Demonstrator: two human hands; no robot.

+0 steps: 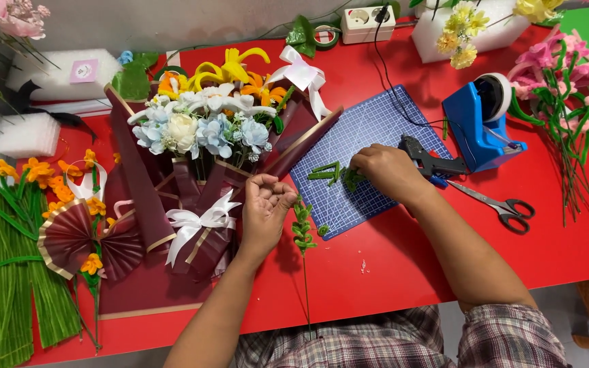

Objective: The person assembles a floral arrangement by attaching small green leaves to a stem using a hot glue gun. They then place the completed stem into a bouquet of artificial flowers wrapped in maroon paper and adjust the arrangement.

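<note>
My left hand (266, 208) pinches the top of a green pipe-cleaner stem (303, 235) that runs down toward the table's front edge. My right hand (384, 170) rests palm down on the blue cutting mat (369, 129), fingertips on small green pipe-cleaner pieces (327, 172). A bouquet of white and pale blue flowers (202, 129) in dark maroon wrapping with a white ribbon bow (195, 225) lies just left of my left hand.
A black glue gun (431, 160), scissors (502, 204) and a blue tape dispenser (482, 123) lie right of the mat. Pink flowers (567, 75) fill the far right. Orange flowers and green stems (15, 259) lie at left, on the red table (390, 259).
</note>
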